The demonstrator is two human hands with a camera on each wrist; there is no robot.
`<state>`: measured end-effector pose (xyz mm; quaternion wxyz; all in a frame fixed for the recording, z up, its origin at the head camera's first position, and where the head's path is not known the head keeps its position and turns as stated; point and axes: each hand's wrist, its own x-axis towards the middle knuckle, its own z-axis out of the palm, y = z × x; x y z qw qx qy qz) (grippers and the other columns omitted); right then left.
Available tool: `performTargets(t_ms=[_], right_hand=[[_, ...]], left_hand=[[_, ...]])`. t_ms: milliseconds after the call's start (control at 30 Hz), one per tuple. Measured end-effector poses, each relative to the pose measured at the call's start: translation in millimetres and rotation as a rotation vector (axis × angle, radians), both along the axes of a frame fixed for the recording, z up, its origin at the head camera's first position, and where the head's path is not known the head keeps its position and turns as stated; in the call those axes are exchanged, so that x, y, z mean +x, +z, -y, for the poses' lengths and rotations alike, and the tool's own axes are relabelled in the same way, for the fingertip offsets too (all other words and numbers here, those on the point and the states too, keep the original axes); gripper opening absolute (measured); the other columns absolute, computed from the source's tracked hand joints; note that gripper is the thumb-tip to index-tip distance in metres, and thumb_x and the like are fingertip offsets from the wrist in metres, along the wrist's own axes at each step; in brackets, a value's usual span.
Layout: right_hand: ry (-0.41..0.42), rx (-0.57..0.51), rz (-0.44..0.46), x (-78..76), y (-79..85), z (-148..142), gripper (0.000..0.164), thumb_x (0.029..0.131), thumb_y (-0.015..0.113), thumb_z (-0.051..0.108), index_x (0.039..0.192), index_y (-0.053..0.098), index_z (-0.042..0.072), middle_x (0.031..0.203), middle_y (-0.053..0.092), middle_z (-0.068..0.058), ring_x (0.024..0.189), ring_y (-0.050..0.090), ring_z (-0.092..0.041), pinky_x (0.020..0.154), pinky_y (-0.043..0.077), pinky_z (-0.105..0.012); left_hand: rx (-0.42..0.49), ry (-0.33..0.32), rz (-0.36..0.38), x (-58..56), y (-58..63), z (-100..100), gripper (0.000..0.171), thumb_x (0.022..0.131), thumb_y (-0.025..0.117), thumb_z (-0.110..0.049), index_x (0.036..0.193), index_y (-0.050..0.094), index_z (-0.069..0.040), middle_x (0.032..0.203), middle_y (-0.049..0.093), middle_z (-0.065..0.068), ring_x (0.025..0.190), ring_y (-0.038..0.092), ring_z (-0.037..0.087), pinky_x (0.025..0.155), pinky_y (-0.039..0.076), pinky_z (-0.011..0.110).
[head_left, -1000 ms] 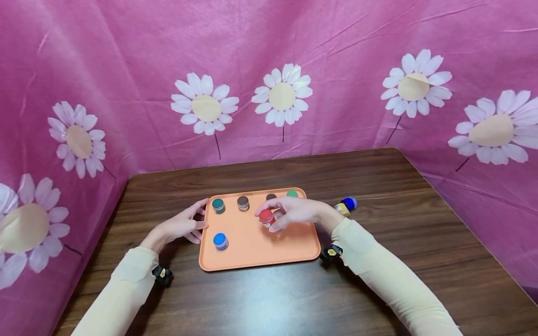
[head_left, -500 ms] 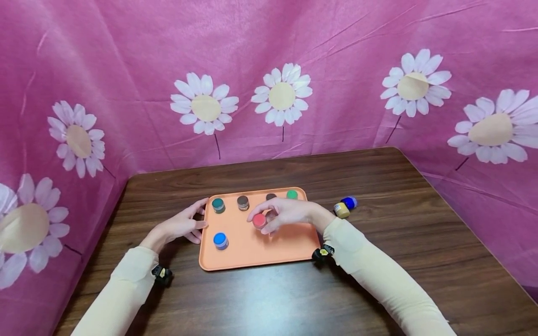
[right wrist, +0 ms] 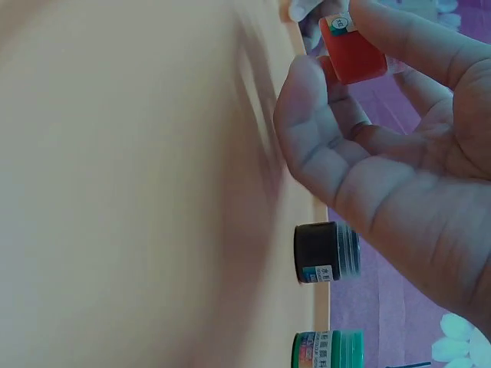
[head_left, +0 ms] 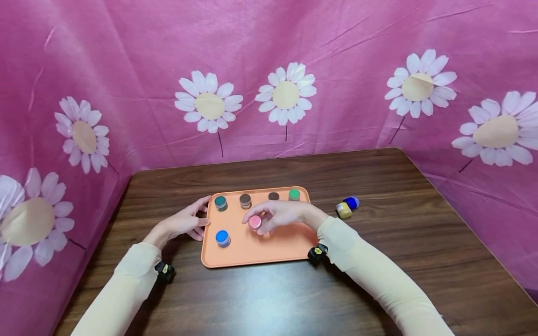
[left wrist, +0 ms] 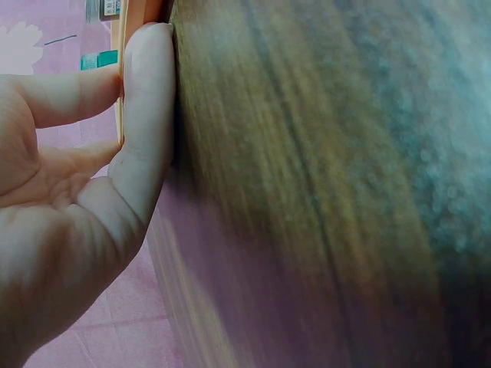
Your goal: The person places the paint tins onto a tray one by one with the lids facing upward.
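My right hand (head_left: 282,214) pinches a small red paint jar (right wrist: 355,54) between thumb and fingers, over the middle of the orange tray (head_left: 252,256). Its lid looks pinkish in the head view. My left hand (head_left: 185,220) touches the tray's left edge with thumb and fingers, as the left wrist view (left wrist: 77,184) also shows. On the tray a blue-lidded jar (head_left: 222,238) stands front left. Along the back are a dark green jar (head_left: 220,203), a brown jar (head_left: 245,201), a dark jar (right wrist: 316,253) and a green jar (head_left: 294,193).
Right of the tray, a yellow jar (head_left: 343,210) and a dark blue jar (head_left: 351,202) lie touching on the wooden table (head_left: 269,303). A pink daisy-patterned cloth (head_left: 336,37) hangs behind and along both sides.
My right hand has carried the red paint jar leftward over the tray and tilted it, so its top faces more upward. The left hand stays at the tray edge. The head view shifts slightly.
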<state>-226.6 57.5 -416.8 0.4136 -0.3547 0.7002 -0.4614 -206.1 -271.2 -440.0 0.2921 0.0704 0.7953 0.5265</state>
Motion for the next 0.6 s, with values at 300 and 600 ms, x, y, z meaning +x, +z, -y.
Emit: performTargets(t_ms=[300, 600], right_hand=[[-0.004, 0.052, -0.039, -3.5, -5.2, 6.5, 0.045, 0.095, 0.071, 0.007, 0.138, 0.059, 0.008, 0.120, 0.061, -0.004, 0.093, 0.059, -0.019, 0.077, 0.055, -0.037], [0.031, 0.089, -0.045, -4.3, -7.3, 11.5, 0.045, 0.093, 0.072, 0.002, 0.136, 0.059, 0.003, 0.109, 0.065, -0.002, 0.088, 0.056, -0.012, 0.075, 0.048, -0.023]], left_hand=[[-0.003, 0.001, -0.001, -0.7, -0.4, -0.2, 0.082, 0.100, 0.055, -0.004, 0.163, 0.003, -0.012, 0.144, 0.023, 0.027, 0.071, 0.068, 0.028, 0.063, 0.062, 0.041], [-0.004, 0.002, 0.005, -0.3, 0.8, -0.3, 0.083, 0.100, 0.055, -0.004, 0.163, 0.003, -0.011, 0.144, 0.023, 0.027, 0.071, 0.068, 0.028, 0.063, 0.062, 0.042]])
